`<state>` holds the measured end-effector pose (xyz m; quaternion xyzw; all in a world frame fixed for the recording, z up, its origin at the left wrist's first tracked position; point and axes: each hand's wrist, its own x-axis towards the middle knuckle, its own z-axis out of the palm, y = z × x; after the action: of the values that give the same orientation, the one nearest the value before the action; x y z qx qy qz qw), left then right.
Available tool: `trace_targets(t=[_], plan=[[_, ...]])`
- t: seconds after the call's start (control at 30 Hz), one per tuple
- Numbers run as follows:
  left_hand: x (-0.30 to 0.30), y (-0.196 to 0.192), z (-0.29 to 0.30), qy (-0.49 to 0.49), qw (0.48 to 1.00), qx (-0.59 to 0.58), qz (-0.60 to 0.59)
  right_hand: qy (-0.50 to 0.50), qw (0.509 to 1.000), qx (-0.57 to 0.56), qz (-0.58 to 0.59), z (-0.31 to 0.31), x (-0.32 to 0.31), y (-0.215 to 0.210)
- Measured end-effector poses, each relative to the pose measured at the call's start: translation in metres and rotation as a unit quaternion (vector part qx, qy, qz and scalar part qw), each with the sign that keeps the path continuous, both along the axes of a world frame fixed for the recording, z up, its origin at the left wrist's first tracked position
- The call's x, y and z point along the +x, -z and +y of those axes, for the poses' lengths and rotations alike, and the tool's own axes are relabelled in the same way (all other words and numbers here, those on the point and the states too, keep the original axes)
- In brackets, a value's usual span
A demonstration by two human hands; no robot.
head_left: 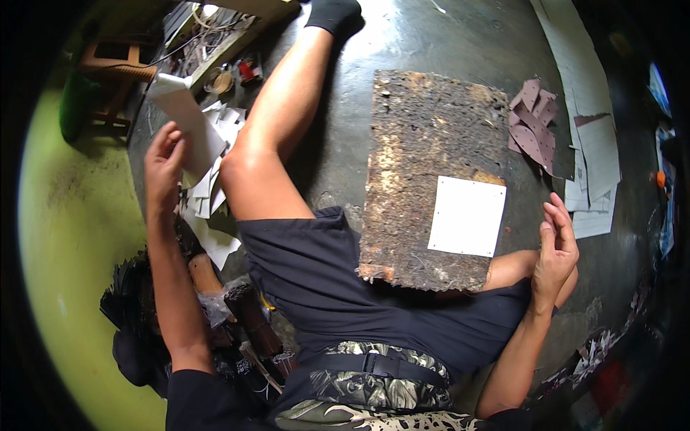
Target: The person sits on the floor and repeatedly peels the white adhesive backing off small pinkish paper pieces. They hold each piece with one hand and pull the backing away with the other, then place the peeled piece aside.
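The board's (424, 172) near edge hides the right knee; clutter (215, 65) (top left) is too small to tell.

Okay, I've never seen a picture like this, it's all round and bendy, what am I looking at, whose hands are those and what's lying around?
There is no machine here. A camera worn on a person's head looks down through a wide lens, which bends straight edges. The person sits on a dark floor. Their left hand holds a white rectangular sheet above a pile of white paper pieces. Their right hand is open and holds nothing. Across the lap rests a worn, dark brown board with a white square sheet on it. Beside it on the floor lie purplish dotted scraps.
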<state>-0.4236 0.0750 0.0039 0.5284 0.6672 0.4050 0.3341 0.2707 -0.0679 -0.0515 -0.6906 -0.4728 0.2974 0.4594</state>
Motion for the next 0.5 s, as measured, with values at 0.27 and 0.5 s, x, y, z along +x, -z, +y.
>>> trace_targets(t=[0.27, 0.5], plan=[[0.286, -0.05, -0.087, 0.025, 0.935, -0.101, -0.339, -0.168, 0.871, -0.014, 0.462, -0.009, -0.112, -0.084], [0.358, -0.06, -0.121, 0.28, 0.762, -0.537, -0.23, -0.048, 0.957, -0.166, 0.233, -0.006, -0.082, -0.065]])
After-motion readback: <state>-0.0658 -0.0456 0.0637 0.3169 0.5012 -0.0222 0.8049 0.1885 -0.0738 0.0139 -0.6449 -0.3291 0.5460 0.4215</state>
